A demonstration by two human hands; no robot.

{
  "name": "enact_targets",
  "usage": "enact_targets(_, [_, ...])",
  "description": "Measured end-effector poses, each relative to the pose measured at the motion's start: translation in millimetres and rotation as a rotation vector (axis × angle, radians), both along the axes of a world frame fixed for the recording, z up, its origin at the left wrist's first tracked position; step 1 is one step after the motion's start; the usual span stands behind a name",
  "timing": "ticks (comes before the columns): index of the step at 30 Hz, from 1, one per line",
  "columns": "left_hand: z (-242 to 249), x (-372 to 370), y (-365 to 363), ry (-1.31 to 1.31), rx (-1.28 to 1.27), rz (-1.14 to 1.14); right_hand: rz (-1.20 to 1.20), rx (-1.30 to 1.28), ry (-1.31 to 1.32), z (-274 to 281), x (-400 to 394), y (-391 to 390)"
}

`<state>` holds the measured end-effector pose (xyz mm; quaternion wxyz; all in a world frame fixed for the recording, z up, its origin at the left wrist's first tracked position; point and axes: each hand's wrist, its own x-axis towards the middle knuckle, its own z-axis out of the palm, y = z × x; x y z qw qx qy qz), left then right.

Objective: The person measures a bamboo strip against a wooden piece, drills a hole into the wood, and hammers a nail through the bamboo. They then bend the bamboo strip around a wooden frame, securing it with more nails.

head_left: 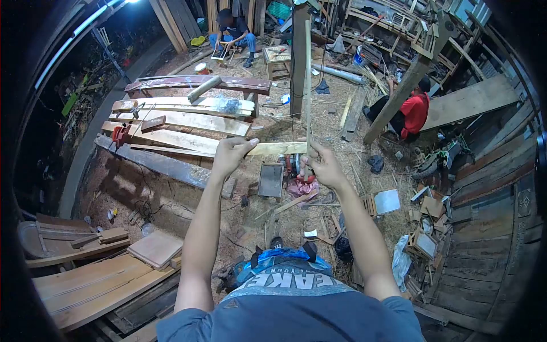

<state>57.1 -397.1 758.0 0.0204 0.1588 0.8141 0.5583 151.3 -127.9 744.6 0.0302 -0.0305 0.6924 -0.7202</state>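
My left hand (232,155) pinches the left end of a short, pale wooden strip (277,149), held level in front of me. At the strip's right end, my right hand (323,163) has its fingers closed around the foot of a long thin stick (308,85). The stick stands upright and meets the strip at about a right angle. Beyond and below the hands, a red power tool (306,178) rests near the ground beside a dark rectangular board (270,180).
Long planks (182,121) lie on a bench at the left. A wooden post (298,62) stands ahead. One person (232,37) sits at the back; another in red (416,112) sits at the right. Stacked boards (108,279) are at the lower left, wood scraps (430,206) at the right.
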Motion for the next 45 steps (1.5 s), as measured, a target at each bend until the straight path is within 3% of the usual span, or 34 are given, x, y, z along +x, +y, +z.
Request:
enact_targets(1, [3, 1, -1, 0.002, 0.001, 0.0, -0.026, -0.025, 0.02, -6, -1, -1])
enact_targets(3, [6, 4, -3, -0.14, 0.276, -0.046, -0.053, -0.051, 0.04, -11, 0, 0])
enact_targets(11, [-21, 0, -4, -0.128, 0.308, -0.011, -0.039, -0.07, 0.03, -5, 8, 5])
enact_targets(15, [-19, 5, -3, -0.117, 0.293, 0.028, -0.03, 0.039, 0.091, 9, 13, 5])
enact_targets(23, [-14, 13, -2, -0.14, 0.303, 0.001, -0.039, -0.088, -0.03, -12, 19, 10])
enact_targets(28, [-15, 11, -2, -0.16, 0.206, -0.012, -0.03, -0.034, 0.038, -16, 21, 14])
enact_targets(32, [-10, 12, 7, -0.125, 0.295, -0.019, -0.05, -0.072, 0.043, -19, 19, 16])
enact_targets(36, [-7, 6, 5, -0.153, 0.26, -0.042, -0.042, -0.152, -0.033, 5, 28, 15])
enact_targets(42, [-9, 2, 13, -0.14, 0.366, -0.075, -0.046, -0.106, 0.064, 8, 24, 22])
enact_targets(45, [-6, 0, 15, -0.121, 0.353, -0.122, -0.177, 0.003, 0.058, -6, 15, 38])
